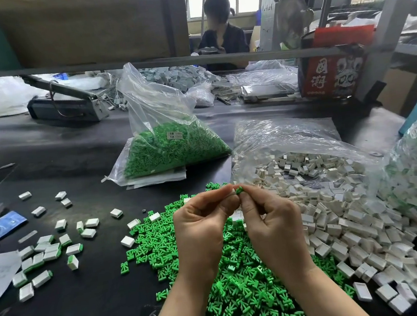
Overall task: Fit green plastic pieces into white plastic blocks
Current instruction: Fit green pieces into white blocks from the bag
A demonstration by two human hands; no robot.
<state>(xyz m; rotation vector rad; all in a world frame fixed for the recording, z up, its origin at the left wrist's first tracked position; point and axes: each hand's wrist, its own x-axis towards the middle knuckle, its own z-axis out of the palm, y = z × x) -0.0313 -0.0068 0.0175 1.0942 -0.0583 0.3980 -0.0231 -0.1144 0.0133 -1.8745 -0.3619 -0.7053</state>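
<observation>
Now, hands: raised together above the green pile, fingertips meeting.
Left hand [202,222]: pinches a white block [231,191], mostly hidden by its fingers.
Right hand [270,219]: pinches a green piece [239,190] touching that block.
Loose green pieces [234,281]: heaped on the black counter [95,313] beneath both hands.
White blocks [342,219]: spill from a clear bag, right.
Finished blocks [42,255]: scattered left.
Bag of green pieces [171,146]: behind the pile.
</observation>
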